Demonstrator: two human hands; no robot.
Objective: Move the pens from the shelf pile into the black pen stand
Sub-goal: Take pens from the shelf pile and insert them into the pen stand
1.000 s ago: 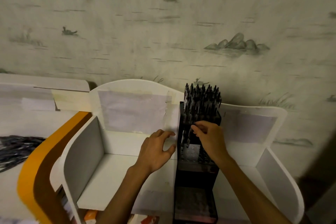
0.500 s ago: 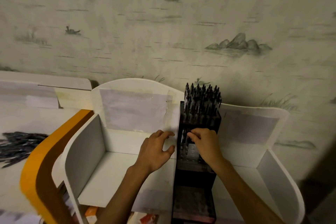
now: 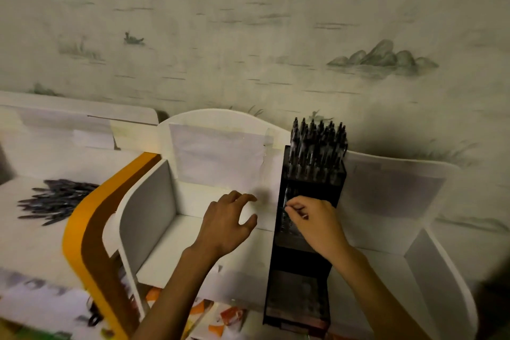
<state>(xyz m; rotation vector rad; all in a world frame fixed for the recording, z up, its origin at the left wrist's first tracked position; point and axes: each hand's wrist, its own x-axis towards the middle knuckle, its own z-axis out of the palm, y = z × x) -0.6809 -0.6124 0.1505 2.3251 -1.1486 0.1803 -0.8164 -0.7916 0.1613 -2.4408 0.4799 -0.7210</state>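
Observation:
A tall black pen stand (image 3: 300, 262) stands in the white shelf unit, its back rows packed with several dark pens (image 3: 317, 143) standing upright. My right hand (image 3: 314, 225) is over the stand's front rows, thumb and fingers pinching a dark pen that points down into the stand. My left hand (image 3: 227, 225) hovers just left of the stand with fingers loosely curved and nothing in it. A pile of dark pens (image 3: 55, 199) lies on the shelf at the far left.
White shelf dividers (image 3: 143, 210) wall off the compartment left of the stand, and another divider (image 3: 438, 276) stands at the right. An orange and brown curved panel (image 3: 91, 229) separates the pen pile from that compartment. Patterned wallpaper is behind.
My right hand has dropped lower over the stand's front rows. My left hand lifted slightly off the shelf's back panel. The view shifted right, showing more of the pen pile.

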